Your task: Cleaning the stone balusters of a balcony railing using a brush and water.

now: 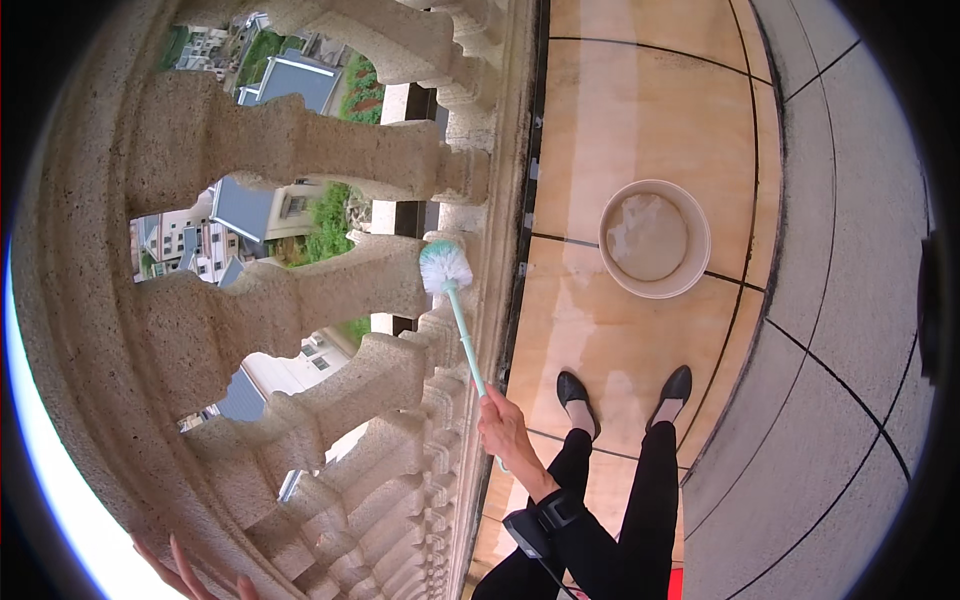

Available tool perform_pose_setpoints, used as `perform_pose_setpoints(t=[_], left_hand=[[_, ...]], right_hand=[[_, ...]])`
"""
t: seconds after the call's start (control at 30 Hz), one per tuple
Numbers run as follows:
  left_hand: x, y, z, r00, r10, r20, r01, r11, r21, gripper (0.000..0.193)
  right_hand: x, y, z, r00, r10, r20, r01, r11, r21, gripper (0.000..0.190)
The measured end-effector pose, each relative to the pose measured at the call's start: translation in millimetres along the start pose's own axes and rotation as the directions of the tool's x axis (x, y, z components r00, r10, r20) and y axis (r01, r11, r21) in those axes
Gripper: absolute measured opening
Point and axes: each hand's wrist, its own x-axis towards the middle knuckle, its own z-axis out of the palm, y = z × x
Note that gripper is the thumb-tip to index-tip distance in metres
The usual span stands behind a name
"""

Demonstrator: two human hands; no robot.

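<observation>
My right hand (504, 429) grips the pale green handle of a round-headed toilet brush (466, 337). Its white and green bristles (445, 267) press against the foot of a stone baluster (360, 281), just above the bottom rail of the balustrade. At the lower left, only the fingers of my left hand (184, 574) show, spread apart at the stone handrail (82, 360); the palm is cut off by the picture's edge. A round whitish bucket (705, 251) with cloudy water (646, 236) in it stands on the floor, to the right of the brush.
Wet streaks shine on the tan floor tiles (667, 120). A grey tiled wall (847, 247) rises on the right. My feet in black shoes (574, 390) stand below the bucket. Through the baluster gaps, houses with blue-grey roofs (296, 81) and greenery lie far below.
</observation>
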Motion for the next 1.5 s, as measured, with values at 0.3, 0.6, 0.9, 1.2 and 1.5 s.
perform_pose_setpoints(t=[0.3, 0.6, 0.9, 1.2, 1.5], left_hand=[[-240.2, 69.3, 313.2, 0.272, 0.274, 0.923, 0.821, 0.434, -0.371, 0.056], [-234.2, 91.6, 393.0, 0.53, 0.076, 0.845, 0.722, 0.482, -0.496, 0.044], [-243.5, 79.2, 378.2, 0.504, 0.142, 0.852, 0.655, 0.58, -0.484, 0.042], [-261.3, 118.4, 400.8, 0.848, 0.213, 0.485, 0.27, 0.614, -0.742, 0.034], [-242.6, 160.9, 353.9, 0.613, 0.151, 0.776, 0.397, 0.79, -0.468, 0.043]], right_hand=[[38.8, 46.8, 58.1, 0.879, -0.441, -0.179, 0.375, 0.874, -0.31, 0.03], [72.4, -7.6, 64.9, 0.934, -0.328, -0.144, 0.287, 0.925, -0.249, 0.022], [-19.4, 76.3, 54.7, 0.994, -0.105, -0.041, 0.085, 0.94, -0.331, 0.027], [120.4, 48.5, 70.5, 0.938, -0.301, -0.17, 0.198, 0.871, -0.45, 0.017], [-22.2, 55.0, -34.0, 0.993, -0.075, 0.089, 0.116, 0.708, -0.697, 0.02]])
